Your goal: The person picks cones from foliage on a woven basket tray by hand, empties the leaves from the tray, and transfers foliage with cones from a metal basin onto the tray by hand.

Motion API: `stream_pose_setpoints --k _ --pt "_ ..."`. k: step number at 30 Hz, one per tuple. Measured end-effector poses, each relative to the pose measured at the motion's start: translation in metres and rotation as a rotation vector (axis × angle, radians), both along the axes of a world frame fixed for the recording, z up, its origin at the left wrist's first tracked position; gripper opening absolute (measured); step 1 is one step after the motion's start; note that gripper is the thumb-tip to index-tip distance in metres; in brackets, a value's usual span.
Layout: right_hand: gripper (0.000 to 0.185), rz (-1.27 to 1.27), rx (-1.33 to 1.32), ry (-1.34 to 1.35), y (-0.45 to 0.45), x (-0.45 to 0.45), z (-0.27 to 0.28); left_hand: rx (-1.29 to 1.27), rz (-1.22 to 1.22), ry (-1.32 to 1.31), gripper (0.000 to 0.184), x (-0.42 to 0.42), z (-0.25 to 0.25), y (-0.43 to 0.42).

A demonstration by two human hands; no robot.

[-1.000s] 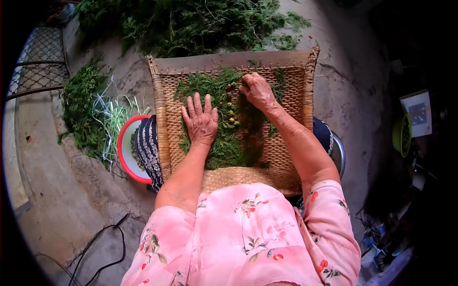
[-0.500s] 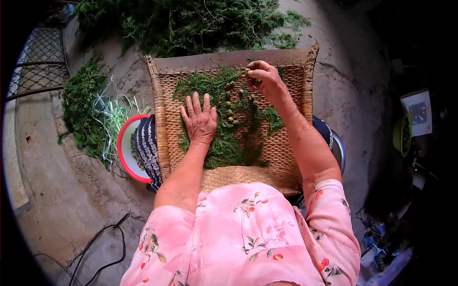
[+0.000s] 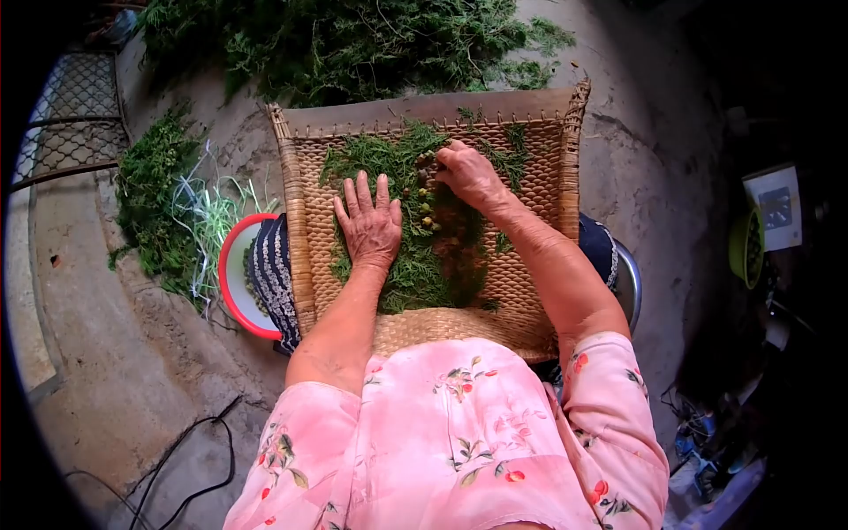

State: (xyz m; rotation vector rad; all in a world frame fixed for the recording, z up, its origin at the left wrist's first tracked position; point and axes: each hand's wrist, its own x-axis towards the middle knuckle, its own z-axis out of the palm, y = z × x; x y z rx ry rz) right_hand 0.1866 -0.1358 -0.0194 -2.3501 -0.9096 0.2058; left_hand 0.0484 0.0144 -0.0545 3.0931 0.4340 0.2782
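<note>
On my lap rests a woven wicker winnowing basket (image 3: 539, 274) with green conifer sprigs (image 3: 415, 287) spread over its middle. My left hand (image 3: 368, 225) lies flat on the sprigs, fingers spread. Small yellow-green cones (image 3: 427, 221) show among the foliage just right of it. Over the upper part of the sprigs, my right hand (image 3: 473, 179) has its fingertips pinched together near several darker cones (image 3: 428, 163). Whatever sits between those fingertips is hidden. A few loose sprigs (image 3: 508, 162) lie beyond my right hand.
A large heap of conifer branches (image 3: 336, 44) covers the floor ahead. More branches (image 3: 155, 203) and pale plastic strands (image 3: 212, 216) lie at left, near a red-rimmed basin (image 3: 231, 300). A metal basin's rim (image 3: 632, 283) shows at right, with a green bowl (image 3: 749, 247) farther off.
My right hand has moved down and left from the basket's far edge to the cones. Sprigs now lie at the upper right. My left hand has stayed put.
</note>
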Motion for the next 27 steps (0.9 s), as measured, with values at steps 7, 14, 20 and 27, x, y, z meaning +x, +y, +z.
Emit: stream_pose_setpoints --k 7,14,20,27 --pt "0.016 -0.181 0.246 0.300 -0.007 0.015 0.000 0.000 -0.001 -0.008 0.048 0.000 -0.001 0.001" --pt "0.010 -0.265 0.413 0.530 -0.002 0.019 0.003 0.019 -0.007 -0.034 0.048 0.000 -0.005 0.001" --pt "0.015 -0.074 0.356 -0.010 0.013 0.016 -0.019 0.001 -0.003 -0.032 0.048 0.000 -0.002 0.000" --pt "0.016 0.061 0.258 -0.138 0.016 0.007 -0.023 0.003 0.006 -0.014 0.049 0.000 0.000 0.000"
